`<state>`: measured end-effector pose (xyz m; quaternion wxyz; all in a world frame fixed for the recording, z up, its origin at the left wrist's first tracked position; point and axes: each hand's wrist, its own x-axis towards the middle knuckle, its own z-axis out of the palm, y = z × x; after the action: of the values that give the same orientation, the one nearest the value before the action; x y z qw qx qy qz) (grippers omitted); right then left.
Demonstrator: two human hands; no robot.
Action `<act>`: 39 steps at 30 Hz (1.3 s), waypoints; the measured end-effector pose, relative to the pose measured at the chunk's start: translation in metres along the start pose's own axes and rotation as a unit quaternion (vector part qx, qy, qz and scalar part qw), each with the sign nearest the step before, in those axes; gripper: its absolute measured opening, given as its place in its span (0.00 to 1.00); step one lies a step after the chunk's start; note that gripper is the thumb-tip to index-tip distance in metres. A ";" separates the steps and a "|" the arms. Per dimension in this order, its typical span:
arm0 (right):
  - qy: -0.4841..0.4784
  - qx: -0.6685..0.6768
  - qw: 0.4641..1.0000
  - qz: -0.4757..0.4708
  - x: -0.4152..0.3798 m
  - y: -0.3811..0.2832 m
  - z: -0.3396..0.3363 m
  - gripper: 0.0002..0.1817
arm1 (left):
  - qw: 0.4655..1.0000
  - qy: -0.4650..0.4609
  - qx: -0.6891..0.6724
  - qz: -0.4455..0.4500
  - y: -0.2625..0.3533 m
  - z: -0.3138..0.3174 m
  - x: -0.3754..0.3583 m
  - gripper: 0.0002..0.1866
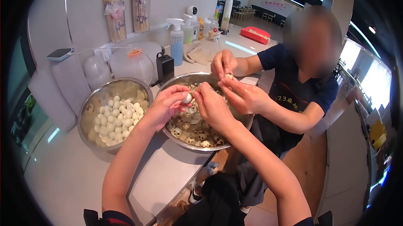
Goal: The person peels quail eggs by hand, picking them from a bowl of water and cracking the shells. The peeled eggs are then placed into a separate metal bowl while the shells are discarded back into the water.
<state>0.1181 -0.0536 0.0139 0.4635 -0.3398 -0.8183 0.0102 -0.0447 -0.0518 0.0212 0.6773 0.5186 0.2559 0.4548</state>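
Note:
My left hand (170,102) pinches a peeled-looking white quail egg (187,98) between thumb and fingers, above a steel bowl. Close beside the egg, my right hand (213,105) has its fingertips pressed together; what they hold, if anything, is hidden. Below both hands, the large steel bowl (184,144) contains speckled quail eggs (205,143) and bits of shell in liquid. Left of it, a second steel bowl (87,131) holds a pile of peeled white eggs (117,119).
Across the bowl, a co-worker's hands (243,94) hold another small egg (228,76). Behind the bowls stand a black power adapter (165,67), a blue spray bottle (176,45) and clear plastic containers (132,62). A red tray (255,35) lies farther back; the counter edge (184,186) is near me.

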 end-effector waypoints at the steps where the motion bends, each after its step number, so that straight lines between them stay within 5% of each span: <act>1: -0.003 0.000 1.000 0.001 0.000 0.001 0.001 0.07 | 1.000 0.003 0.024 0.002 0.000 0.000 0.000 0.14; 31: 0.143 0.009 0.986 -0.086 0.005 0.000 -0.011 0.04 | 1.000 0.023 0.008 -0.019 -0.003 -0.005 0.005 0.05; 39: 0.136 -0.018 0.985 -0.099 0.001 0.000 -0.008 0.05 | 0.987 0.045 0.119 -0.093 -0.007 -0.004 0.011 0.06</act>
<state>0.1240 -0.0550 0.0190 0.5633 -0.2632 -0.7772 -0.0972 -0.0403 -0.0412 0.0145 0.6376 0.5487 0.3855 0.3792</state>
